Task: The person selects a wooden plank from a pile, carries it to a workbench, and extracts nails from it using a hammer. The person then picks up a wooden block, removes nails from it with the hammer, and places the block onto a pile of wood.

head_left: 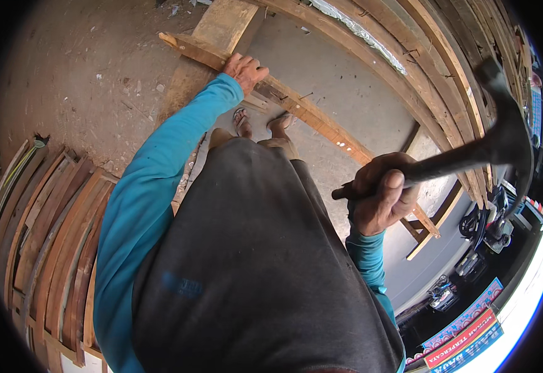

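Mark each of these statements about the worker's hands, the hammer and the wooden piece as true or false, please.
1. The right hand grips a hammer by its handle. True.
2. The hammer head is resting on the wooden batten. False: it is raised in the air, apart from the batten.
3. The left hand lies on the wooden batten. True.
4. The left hand holds a saw. False: it holds no tool; it only presses on the wood.
5. The person wears closed boots. False: the feet show in open sandals.
6. Curved wooden strips are stacked at the person's left. True.
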The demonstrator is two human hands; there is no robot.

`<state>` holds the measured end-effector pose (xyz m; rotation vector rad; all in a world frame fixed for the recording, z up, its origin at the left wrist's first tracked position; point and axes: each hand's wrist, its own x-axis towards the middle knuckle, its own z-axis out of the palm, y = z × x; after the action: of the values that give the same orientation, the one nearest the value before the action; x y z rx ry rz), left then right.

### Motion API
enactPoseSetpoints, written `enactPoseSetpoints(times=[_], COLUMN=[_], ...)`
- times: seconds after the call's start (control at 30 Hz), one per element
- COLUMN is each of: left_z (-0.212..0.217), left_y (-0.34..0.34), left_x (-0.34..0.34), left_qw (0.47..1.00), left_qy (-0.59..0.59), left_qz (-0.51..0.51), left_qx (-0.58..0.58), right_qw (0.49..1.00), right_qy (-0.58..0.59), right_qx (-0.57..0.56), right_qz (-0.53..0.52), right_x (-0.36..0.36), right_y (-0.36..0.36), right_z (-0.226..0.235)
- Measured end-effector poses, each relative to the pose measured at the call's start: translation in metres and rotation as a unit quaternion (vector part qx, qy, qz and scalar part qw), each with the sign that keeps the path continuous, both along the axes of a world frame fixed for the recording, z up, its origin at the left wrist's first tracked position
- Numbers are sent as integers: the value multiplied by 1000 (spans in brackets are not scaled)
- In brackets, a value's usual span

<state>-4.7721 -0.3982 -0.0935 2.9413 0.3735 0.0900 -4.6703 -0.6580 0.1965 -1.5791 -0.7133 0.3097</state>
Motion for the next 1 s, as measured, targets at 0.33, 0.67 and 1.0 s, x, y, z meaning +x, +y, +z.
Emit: enactPoseSetpoints(times=[0.33,0.67,1.0], left_z=[-4,-10,14], left_y=[-7,-19,11], left_x=[3,-9,37], left_qw=[999,1000,998], left_qy=[45,-25,-18], left_qz=[-8,1,-50], left_qx=[-2,9,31], right_qw=[848,983,856], right_qy=[1,-57,61], right_qx=[-511,172,-498], right_qz=[138,-9,123], right_x=[-19,4,-37], right_y=[-67,-15,-72], right_z=[-120,6,-127])
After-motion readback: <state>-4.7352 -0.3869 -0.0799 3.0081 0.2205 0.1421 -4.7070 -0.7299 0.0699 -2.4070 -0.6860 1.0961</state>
